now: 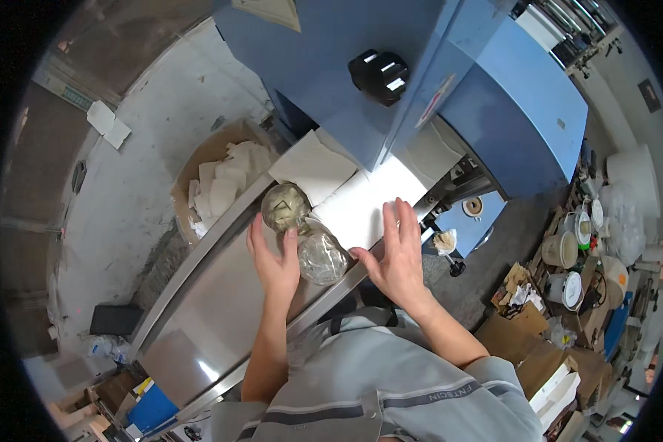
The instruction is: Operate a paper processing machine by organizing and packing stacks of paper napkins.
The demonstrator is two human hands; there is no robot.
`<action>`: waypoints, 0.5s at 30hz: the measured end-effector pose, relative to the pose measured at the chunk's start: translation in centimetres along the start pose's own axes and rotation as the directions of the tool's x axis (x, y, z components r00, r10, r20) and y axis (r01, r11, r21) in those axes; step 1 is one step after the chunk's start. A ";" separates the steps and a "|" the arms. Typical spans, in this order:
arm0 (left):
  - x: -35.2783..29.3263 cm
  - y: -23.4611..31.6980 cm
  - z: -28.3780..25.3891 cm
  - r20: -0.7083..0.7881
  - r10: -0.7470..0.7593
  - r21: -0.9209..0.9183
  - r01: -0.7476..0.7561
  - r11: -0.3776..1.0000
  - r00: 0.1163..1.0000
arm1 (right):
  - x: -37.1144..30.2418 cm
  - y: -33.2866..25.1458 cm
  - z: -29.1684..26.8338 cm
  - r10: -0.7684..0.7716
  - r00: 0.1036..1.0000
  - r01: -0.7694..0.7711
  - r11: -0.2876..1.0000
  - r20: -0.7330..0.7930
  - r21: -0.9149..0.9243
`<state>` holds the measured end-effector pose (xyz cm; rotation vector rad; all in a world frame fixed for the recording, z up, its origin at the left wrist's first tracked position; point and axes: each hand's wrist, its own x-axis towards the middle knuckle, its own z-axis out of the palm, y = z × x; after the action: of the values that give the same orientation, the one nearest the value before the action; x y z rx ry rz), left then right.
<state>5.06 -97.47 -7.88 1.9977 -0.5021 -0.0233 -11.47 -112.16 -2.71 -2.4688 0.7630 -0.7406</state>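
Blue machine (331,81) beyond a steel tabletop (199,331), white sheets (365,210) at the tabletop's machine end. Right hand (398,265) at the near edge, fingers spread, holding nothing. Left hand (274,269), thumb wide of fingers. Between them, two round, clear bundles: one (286,205) at the left fingertips by the far edge, contact unclear; another (323,259) by the near edge.

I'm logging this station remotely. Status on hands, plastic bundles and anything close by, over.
Left hand open by plastic bundles, contact unclear. Right hand open, to their right. Both bundles on metal table. White sheets close beyond.
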 end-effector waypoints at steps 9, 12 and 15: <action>-5.7 2.5 -2.5 0.285 -0.046 0.103 0.018 0.995 0.957 | -0.3 0.6 -0.2 0.029 0.999 -0.029 1.000 -0.016 -0.001; -6.4 2.4 -2.1 0.343 0.004 0.063 -0.027 0.998 0.939 | -0.4 0.5 -0.2 0.020 1.000 -0.020 1.000 -0.002 0.014; -6.5 2.2 -1.9 0.374 0.005 0.034 -0.019 0.999 0.928 | -0.3 0.3 -0.1 0.041 0.999 -0.041 0.999 -0.025 0.024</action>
<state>-1.22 -94.38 -6.39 2.0335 -0.7623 -0.3973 -11.85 -112.22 -2.88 -2.4195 0.8073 -0.7625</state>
